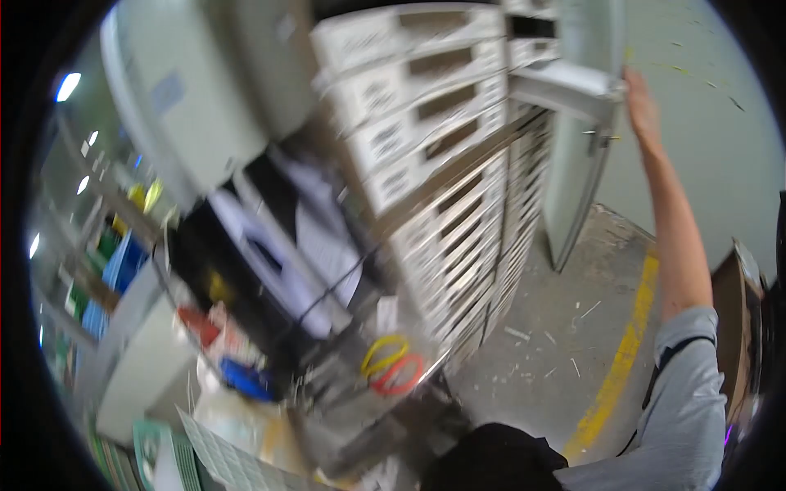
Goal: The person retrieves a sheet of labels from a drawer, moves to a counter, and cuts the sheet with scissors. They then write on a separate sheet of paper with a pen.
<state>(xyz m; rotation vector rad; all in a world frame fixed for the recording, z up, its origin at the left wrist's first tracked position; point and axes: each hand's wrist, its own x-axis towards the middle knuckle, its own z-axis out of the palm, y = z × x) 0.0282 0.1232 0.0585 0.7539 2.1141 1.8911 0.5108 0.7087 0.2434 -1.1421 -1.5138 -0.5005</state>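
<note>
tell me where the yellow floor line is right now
In the head view, the yellow floor line is at lower right, just left of the grey sleeve on the right arm and right of the stacked white boxes.

Right of the box stack (450, 245) is a door (573, 180), with a wall (712, 106) farther right. Papers (327, 237) are left of the stack; two loops (391, 364) are near its lower end. A floor line (618, 360) runs to its right.

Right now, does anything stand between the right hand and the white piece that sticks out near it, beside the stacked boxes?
Nothing visible stands between the right hand and the white piece: its end is right beside the fingers. Blur hides whether they touch.
</note>
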